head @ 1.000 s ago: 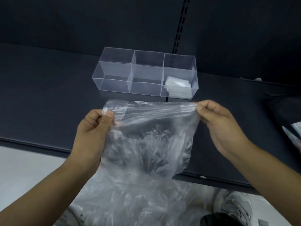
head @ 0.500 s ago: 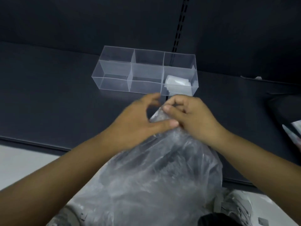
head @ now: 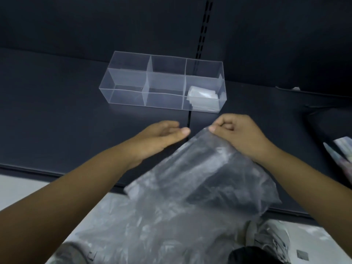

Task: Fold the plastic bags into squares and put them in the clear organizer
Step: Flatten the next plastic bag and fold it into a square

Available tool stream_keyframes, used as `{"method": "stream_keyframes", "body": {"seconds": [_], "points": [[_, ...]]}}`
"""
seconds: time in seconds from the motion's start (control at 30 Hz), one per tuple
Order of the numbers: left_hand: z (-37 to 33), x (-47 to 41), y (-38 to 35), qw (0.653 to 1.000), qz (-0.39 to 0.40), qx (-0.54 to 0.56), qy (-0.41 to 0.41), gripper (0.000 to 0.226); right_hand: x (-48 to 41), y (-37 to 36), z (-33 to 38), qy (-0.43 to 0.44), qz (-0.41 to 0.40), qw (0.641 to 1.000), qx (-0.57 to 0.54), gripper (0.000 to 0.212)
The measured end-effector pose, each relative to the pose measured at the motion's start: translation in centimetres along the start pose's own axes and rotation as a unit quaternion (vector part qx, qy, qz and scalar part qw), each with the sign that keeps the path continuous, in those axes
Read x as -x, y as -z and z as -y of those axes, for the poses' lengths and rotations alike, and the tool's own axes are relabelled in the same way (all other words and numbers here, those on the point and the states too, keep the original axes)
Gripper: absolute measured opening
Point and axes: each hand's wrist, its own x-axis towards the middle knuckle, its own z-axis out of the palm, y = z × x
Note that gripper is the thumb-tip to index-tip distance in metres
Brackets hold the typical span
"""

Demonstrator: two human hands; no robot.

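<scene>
Right hand [head: 238, 134] pinches the top corner of the plastic bag [head: 200, 178], fingers curled, thumb and forefinger on the film. Left hand [head: 158, 138] is flat and loose, fingers straight, holding nothing. Its thumb tip sits just beside the bag's top edge; it's motion-blurred, so I can't tell if it touches.

The bag hangs in the air from that one corner, in front of the dark shelf [head: 57, 111]. It slants down toward the person, and its lower part drapes below the shelf's front edge. It looks roughly doubled over, not a square yet.

The clear organizer [head: 125, 92] sits further back on the shelf, well apart from both hands, three compartments in a row. The right compartment holds a small stack of folded bags [head: 202, 98]; the left and middle look empty. Some pale items [head: 341, 149] lie at the far right edge, unclear what. A shoe [head: 270, 242] shows at the bottom of the frame.

Handling, as judged:
- The film is thin, very light and floppy, with no stiffness of its own. It is crinkled, probably slippery, and likely to spring open or trap air.
- A one-corner hold lets it swing and twist.
- Better to hold both top corners or the two ends of a fold line, thumb over finger, and pull taut.
- Laying it on the shelf and pressing each crease flat with the palm should help the fold stay.
- No breakage risk; the main risk is the fold slipping.
</scene>
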Motion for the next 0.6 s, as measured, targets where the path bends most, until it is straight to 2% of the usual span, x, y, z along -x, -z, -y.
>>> {"method": "stream_keyframes", "body": {"seconds": [0.03,0.07,0.1,0.17,0.2,0.27,0.33,0.47,0.6], "points": [[-0.8,-0.2,-0.3,0.999,0.033,-0.019,-0.005,0.079,-0.1,-0.8,0.7,0.018,0.018,1.000,-0.002,0.013],[-1.5,-0.4,-0.6,0.998,0.051,-0.025,-0.012,0.071,-0.3,-1.5,1.4,0.037,0.031,0.999,-0.002,0.014],[-1.8,-0.7,-0.9,0.998,0.049,-0.021,-0.024,0.054,-0.6,-1.9,2.1,0.054,0.039,0.998,-0.004,0.014],[-1.9,-1.0,-1.0,0.999,-0.015,0.011,-0.039,0.024,-0.9,-2.1,2.9,0.069,0.047,0.996,-0.019,0.018],[-1.6,-1.0,-0.8,0.997,-0.055,0.027,-0.037,0.019,-1.0,-1.6,3.0,0.064,0.059,0.996,-0.029,0.024],[-0.5,-1.2,0.1,0.992,-0.119,0.029,-0.020,0.017,-0.9,-0.2,2.5,0.041,0.118,0.992,-0.029,0.043],[0.7,-1.1,1.2,0.986,-0.168,0.011,-0.006,0.021,-0.5,1.2,1.1,0.023,0.170,0.985,0.006,0.053],[2.6,-0.9,2.5,0.972,-0.233,0.019,0.007,0.032,0.7,2.6,-1.4,-0.008,0.183,0.983,0.009,0.051],[3.5,-0.9,3.2,0.967,-0.250,0.034,0.025,0.026,0.6,1.4,-2.5,-0.001,0.195,0.978,0.068,0.046]]}}
